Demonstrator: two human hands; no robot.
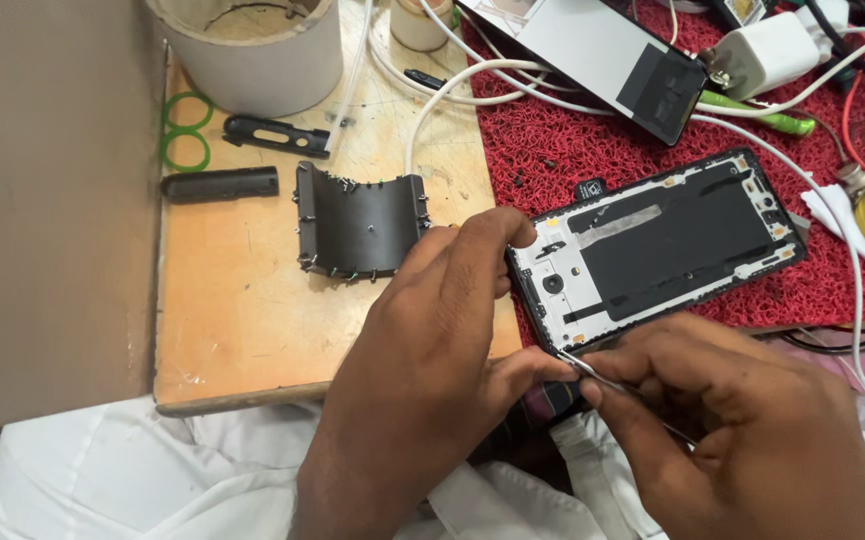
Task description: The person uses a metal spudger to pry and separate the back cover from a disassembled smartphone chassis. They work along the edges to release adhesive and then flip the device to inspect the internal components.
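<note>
A red bristly mat [593, 150] covers the bench beside a wooden board [243, 300]. The opened phone [653, 245] lies across the mat's near edge, its end pinched by the left hand [433, 330]. The right hand [733, 420] is clamped on tweezers [603, 375], whose tip touches the phone's corner.

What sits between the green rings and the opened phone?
In the head view, a curved black holder studded with screws sits between the green rings and opened phone.
</note>
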